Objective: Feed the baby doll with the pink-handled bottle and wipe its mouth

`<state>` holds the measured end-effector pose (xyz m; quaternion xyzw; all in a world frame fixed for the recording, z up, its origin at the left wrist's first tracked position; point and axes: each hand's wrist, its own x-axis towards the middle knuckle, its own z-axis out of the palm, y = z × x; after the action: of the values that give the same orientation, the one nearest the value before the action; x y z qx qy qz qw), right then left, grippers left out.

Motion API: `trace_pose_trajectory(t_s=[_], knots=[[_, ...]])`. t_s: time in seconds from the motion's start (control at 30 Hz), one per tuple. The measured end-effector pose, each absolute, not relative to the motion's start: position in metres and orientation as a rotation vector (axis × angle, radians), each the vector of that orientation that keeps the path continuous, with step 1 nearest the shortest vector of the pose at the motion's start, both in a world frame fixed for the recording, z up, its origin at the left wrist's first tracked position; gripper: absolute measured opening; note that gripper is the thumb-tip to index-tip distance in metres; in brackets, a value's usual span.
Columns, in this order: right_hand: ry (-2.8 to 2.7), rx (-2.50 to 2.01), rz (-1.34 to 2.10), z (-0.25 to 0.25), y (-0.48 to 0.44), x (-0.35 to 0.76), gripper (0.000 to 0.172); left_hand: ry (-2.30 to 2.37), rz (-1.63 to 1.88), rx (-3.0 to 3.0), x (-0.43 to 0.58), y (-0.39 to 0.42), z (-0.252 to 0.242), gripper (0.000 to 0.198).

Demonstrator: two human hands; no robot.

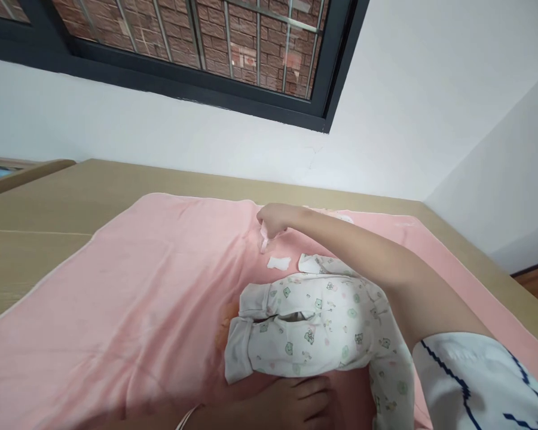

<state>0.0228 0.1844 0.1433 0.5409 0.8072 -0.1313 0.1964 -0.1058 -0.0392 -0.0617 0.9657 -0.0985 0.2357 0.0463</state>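
Note:
A pink blanket (161, 269) with a pale edge lies spread and creased under everything. My right hand (273, 220) reaches to its far part, fingers closed on a gathered fold of it. On the blanket lies a white baby garment (323, 322) printed with small green and grey animals, with long sleeves and legs; its legs point left. A small white patch (278, 263) shows between my right hand and the garment. Low in view, my left hand (302, 397) rests flat beside the garment's near edge, fingers stretched to the right, with a thin band at the wrist.
The blanket lies on a light wooden surface (40, 203). White walls (183, 137) stand behind it and at the right. A dark-framed window (197, 74) with bars is above. An orange-brown patch (226, 322) shows by the garment's legs.

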Motion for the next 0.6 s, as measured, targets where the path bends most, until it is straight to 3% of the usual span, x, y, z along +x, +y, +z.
trace_pose_trajectory(t_s=[0.2,0.33,0.6], knots=[[2.316,1.515,-0.185,0.147,0.186,0.047,0.037,-0.241,0.576,2.931,-0.106,-0.043,-0.058,0.025],[2.236,1.705,-0.047,0.164,0.174,0.111,0.035,-0.176,0.346,2.869,-0.112,-0.043,-0.031,0.024],[1.718,2.049,-0.307,0.152,0.113,0.258,0.05,-0.123,-0.012,2.708,-0.11,-0.035,0.01,0.029]])
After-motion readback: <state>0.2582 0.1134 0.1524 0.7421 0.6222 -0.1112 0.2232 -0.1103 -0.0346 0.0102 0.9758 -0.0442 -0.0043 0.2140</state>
